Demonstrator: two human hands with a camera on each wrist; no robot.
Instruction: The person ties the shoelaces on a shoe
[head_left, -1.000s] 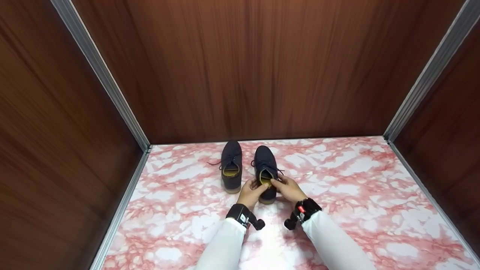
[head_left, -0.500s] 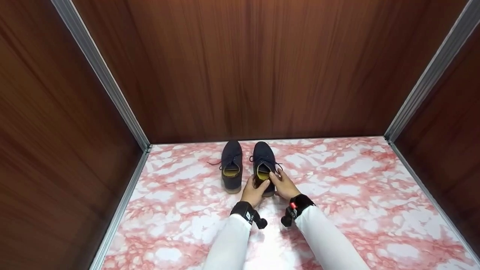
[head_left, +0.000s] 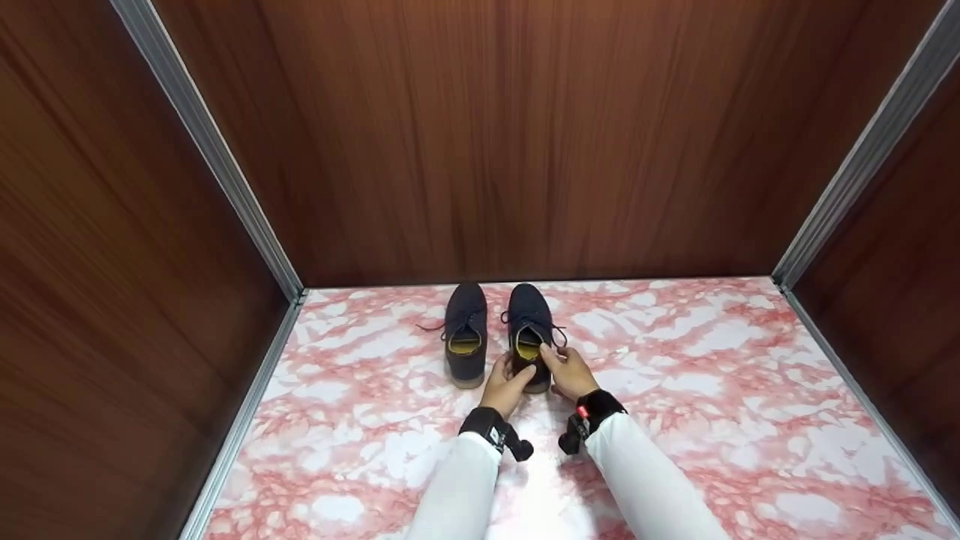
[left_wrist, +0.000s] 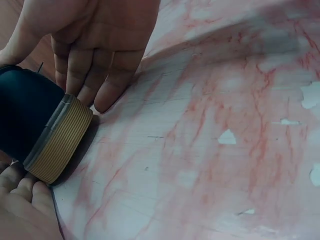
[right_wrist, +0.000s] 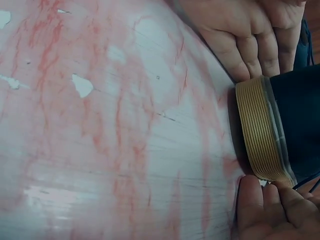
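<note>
A dark navy lace-up shoe (head_left: 529, 306) stands on the floor, toe toward the back wall, its yellow insole showing. My left hand (head_left: 504, 386) grips the heel from the left, thumb over the back of it. On the other side, my right hand (head_left: 571, 373) holds the shoe with its thumb at the collar, beside the loose lace. Both wrist views show the ribbed tan sole at the heel (left_wrist: 62, 140) low over the floor between the two hands. To the left stands the matching shoe (head_left: 466, 315), parallel, untouched, with a lace trailing left.
Pink-and-white marbled floor (head_left: 705, 420) spreads around the shoes. A brown wood-grain back wall (head_left: 480, 150) rises just past the toes. Side walls with metal corner strips (head_left: 232, 180) stand left and right.
The held shoe has moved forward toward the back wall and slightly left, its toe now about level with the other shoe's. In the last half second both hands stay nearly still.
</note>
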